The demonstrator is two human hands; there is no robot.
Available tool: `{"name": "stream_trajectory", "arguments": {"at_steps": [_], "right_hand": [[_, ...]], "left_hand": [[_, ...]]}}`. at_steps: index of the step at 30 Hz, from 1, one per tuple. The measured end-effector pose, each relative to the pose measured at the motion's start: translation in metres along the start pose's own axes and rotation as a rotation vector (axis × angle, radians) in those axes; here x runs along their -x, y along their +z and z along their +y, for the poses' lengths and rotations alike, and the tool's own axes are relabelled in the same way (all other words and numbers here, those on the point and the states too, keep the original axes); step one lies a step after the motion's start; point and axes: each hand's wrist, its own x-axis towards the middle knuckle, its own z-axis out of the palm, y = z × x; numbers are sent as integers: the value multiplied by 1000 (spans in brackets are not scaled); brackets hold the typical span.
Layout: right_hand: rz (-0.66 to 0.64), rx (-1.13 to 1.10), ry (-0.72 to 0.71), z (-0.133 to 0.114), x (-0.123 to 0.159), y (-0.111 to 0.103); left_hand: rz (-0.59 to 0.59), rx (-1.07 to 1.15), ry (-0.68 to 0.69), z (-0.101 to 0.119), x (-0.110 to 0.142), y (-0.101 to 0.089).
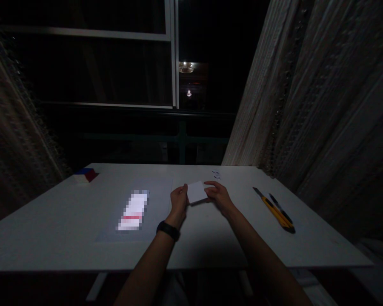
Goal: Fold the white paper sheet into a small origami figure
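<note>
A small white square piece [196,192], paper or a thin pad, is held above the table in front of me. My left hand [179,199] pinches its left edge, thumb on top; a dark band is around that wrist. At the right edge, my right hand [217,195] grips the piece between thumb and bent fingers, with the index finger stretched along above the corner. The undersides of the fingers are hidden. Just beyond the right hand lie small pieces with dark marks [216,174], too small to make out.
On the white table [60,229] a bright pixelated oblong [133,211] lies on a pale sheet [161,191] at the left. A blue, red and white block [85,175] stands farther back. To the right are a yellow utility knife [276,213] and a black pen [281,207]. Curtains [258,106] hang behind.
</note>
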Motion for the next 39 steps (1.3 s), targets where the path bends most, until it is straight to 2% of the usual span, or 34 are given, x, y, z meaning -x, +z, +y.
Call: {"name": "stream_trajectory", "arguments": {"at_steps": [7, 15, 39], "right_hand": [[-42, -2, 25, -1, 0, 1], [-86, -25, 28, 0, 2, 2], [-64, -62, 8, 3, 0, -1]], "left_hand": [[11, 57, -40, 1, 2, 0], [11, 68, 1, -4, -2, -2], [18, -16, 19, 2, 2, -1]]}}
